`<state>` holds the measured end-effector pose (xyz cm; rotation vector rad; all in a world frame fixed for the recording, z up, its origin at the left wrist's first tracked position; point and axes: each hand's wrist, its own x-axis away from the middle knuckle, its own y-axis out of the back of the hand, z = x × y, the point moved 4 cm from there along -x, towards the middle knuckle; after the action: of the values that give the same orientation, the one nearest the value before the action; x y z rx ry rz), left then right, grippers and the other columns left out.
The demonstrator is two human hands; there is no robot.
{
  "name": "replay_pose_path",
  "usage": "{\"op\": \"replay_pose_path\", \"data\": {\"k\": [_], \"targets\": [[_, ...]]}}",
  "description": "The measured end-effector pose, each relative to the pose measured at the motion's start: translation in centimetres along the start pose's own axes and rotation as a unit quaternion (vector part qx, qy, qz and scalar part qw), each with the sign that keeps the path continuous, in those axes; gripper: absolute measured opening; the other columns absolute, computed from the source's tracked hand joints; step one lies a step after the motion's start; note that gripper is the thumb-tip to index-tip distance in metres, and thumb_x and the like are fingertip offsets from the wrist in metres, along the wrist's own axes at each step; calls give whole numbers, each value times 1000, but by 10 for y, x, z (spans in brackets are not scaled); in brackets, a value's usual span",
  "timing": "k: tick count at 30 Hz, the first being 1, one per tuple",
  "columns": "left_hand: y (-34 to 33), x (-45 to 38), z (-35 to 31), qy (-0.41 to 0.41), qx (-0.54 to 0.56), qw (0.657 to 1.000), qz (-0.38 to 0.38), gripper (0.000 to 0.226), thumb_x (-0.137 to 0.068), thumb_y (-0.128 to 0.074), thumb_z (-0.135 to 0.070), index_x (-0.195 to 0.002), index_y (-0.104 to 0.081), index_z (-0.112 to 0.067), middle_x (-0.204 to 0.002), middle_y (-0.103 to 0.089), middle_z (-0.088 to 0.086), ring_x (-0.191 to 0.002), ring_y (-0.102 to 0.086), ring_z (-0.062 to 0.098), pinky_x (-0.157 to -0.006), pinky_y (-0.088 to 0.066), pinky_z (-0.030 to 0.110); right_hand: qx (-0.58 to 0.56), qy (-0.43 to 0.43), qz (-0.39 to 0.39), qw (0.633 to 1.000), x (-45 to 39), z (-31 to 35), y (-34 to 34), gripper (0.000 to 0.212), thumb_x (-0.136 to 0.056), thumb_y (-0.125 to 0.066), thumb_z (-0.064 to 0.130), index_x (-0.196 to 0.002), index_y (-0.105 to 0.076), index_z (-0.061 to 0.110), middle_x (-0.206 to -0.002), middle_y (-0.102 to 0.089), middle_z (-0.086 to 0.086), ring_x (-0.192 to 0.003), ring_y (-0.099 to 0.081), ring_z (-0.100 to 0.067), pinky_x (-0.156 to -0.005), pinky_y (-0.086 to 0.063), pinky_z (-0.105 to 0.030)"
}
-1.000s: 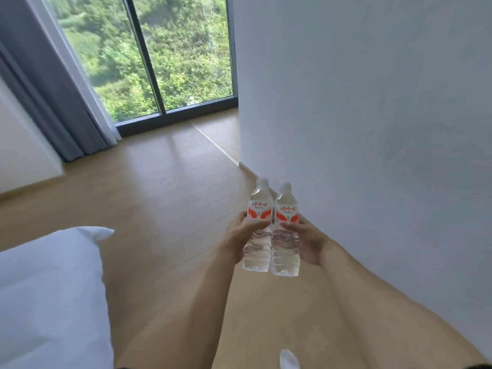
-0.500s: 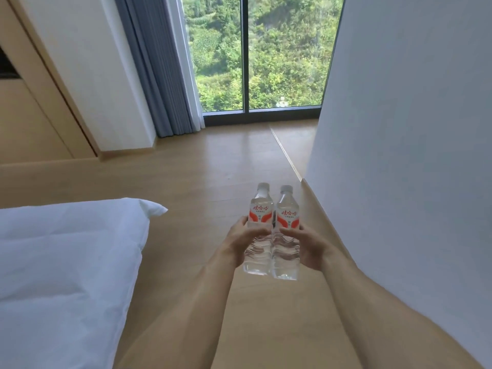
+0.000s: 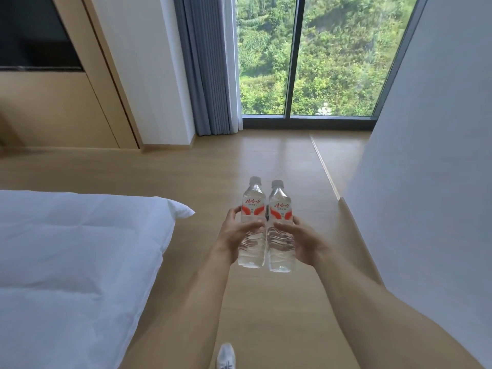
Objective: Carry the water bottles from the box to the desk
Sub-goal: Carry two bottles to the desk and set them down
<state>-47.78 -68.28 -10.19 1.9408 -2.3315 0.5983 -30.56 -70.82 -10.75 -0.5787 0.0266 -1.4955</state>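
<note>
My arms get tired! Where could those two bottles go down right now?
Bare wood floor runs ahead between the bed and the white wall, up to the window. The white bed is also bare. No desk shows.

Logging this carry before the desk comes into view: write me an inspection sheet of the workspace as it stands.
Surface: wooden floor; no desk or box in view.
Job's things: left bottle and right bottle, clear, capped, red-and-white labels, upright, side by side, touching, held off the floor.
Clutter: nothing seen on the floor.
Grippers: left hand grips the left bottle; right hand grips the right bottle.
Cables: nothing seen.
Surroundings: white bed on the left, white wall on the right, window with grey curtain ahead, wooden cabinet at far left, white shoe at the bottom edge.
</note>
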Motion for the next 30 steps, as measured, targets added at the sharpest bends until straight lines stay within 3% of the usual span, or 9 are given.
{"op": "replay_pose_path", "data": {"k": [7, 10, 24, 30], "targets": [[32, -102, -42, 2, -1, 1000, -4, 93, -54, -89, -15, -136, -45, -21, -115, -72, 16, -101, -72, 37, -91, -56, 61, 24, -5, -21, 999, -103, 36, -16, 53, -87, -69, 1, -138, -53, 0, -133, -59, -31, -109, -62, -42, -106, -45, -61], [45, -143, -61, 1, -7, 1000, -1, 95, -53, -90, -15, -137, -45, -19, -115, -71, 16, -103, -72, 38, -93, -55, 62, 26, -1, -32, 999, -145, 52, -22, 53, -87, -69, 1, -138, -52, -1, -123, -63, -28, -105, -63, -40, -98, -51, -57], [76, -274, -108, 17, 15, 999, -40, 91, -54, -84, -12, -134, -43, -23, -117, -69, 18, -106, -70, 41, -92, -55, 63, 16, -14, 17, 1000, -296, 95, -31, 49, -89, -65, 2, -136, -52, -5, -105, -66, -21, -87, -66, -35, -80, -56, -45], [84, -343, -125, 3, 10, 995, -97, 88, -52, -84, -12, -133, -48, -21, -114, -72, 15, -105, -71, 38, -92, -56, 59, 24, -28, 42, 998, -388, 113, -25, 47, -89, -63, 0, -135, -52, -6, -114, -62, -27, -98, -62, -38, -93, -51, -53]]}}
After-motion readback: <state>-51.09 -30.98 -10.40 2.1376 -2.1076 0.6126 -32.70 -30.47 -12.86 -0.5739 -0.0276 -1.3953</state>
